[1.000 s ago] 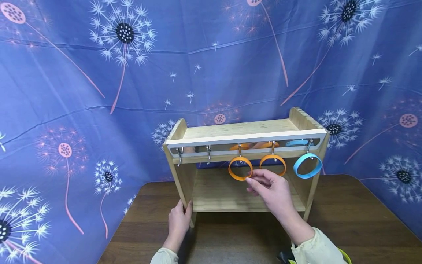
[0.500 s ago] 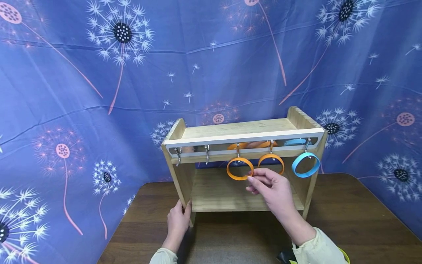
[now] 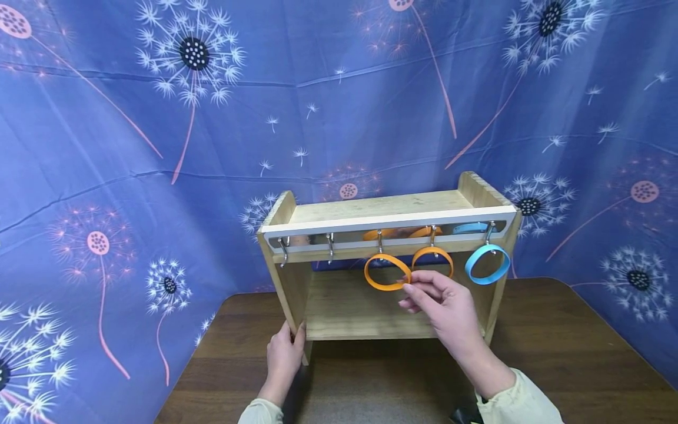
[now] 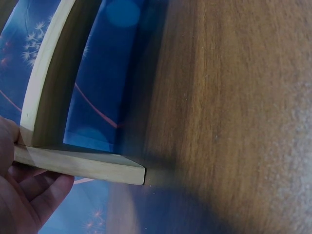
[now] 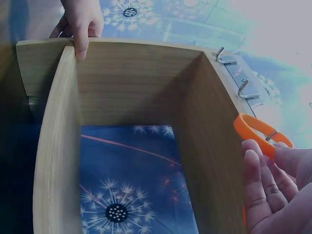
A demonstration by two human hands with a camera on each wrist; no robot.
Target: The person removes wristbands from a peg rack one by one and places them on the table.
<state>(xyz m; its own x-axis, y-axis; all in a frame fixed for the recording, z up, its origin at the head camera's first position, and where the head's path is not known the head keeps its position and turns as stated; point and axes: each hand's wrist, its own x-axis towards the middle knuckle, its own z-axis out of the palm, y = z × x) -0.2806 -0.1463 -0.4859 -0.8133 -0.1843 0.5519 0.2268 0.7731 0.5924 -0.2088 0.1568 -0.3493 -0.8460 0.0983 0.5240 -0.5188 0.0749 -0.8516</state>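
My right hand (image 3: 450,309) pinches the lower right edge of an orange ring (image 3: 385,287) between thumb and fingers. In the right wrist view a metal hook (image 5: 271,136) shows inside this orange ring (image 5: 246,127). To its right a second orange ring (image 3: 451,264) hangs from a hook, partly behind my fingers, and a blue ring (image 3: 488,281) hangs from the rightmost hook. My left hand (image 3: 284,358) grips the lower left side of the wooden shelf (image 3: 349,312). In the left wrist view the fingers of my left hand (image 4: 31,192) lie around the side panel (image 4: 83,163).
Two bare hooks, the left hook (image 3: 283,253) and its neighbour (image 3: 331,248), hang from the shelf's front rail (image 3: 349,225). The shelf stands on a brown wooden table (image 3: 556,335) before a blue dandelion-patterned cloth (image 3: 339,106). Something dark (image 3: 463,416) lies by my right sleeve.
The pinched orange ring and my right hand have shifted slightly right relative to the hook. The left hand keeps its grip on the shelf. The head view has shifted a little.
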